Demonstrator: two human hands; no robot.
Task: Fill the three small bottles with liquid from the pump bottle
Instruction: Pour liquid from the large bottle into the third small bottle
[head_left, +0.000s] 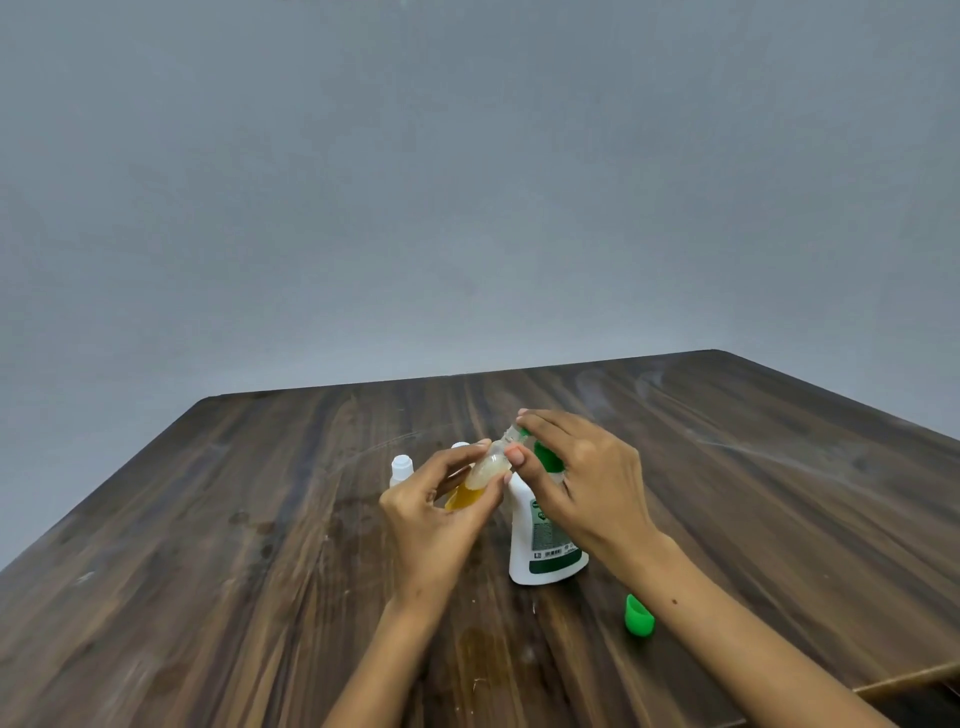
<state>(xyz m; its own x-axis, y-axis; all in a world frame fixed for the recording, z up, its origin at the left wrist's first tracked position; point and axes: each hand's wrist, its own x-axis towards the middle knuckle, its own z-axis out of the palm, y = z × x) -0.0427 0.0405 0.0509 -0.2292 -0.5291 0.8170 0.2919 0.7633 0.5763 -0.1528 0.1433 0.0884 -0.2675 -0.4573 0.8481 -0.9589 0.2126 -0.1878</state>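
My left hand (436, 514) grips a small clear bottle (480, 475) that holds yellow liquid, tilted with its neck toward the green pump head (545, 454). The white pump bottle (540, 540) stands upright on the wooden table (260, 571). My right hand (582, 483) lies over the pump head, its thumb and a fingertip touching the small bottle's neck. Two more small white bottles stand behind my left hand, one (401, 467) plainly seen, the other (460, 446) mostly hidden.
A loose green cap (639, 617) lies on the table to the right of the pump bottle, beside my right forearm. A wet yellowish stain (483, 644) marks the wood near the front edge. A grey wall stands behind the table.
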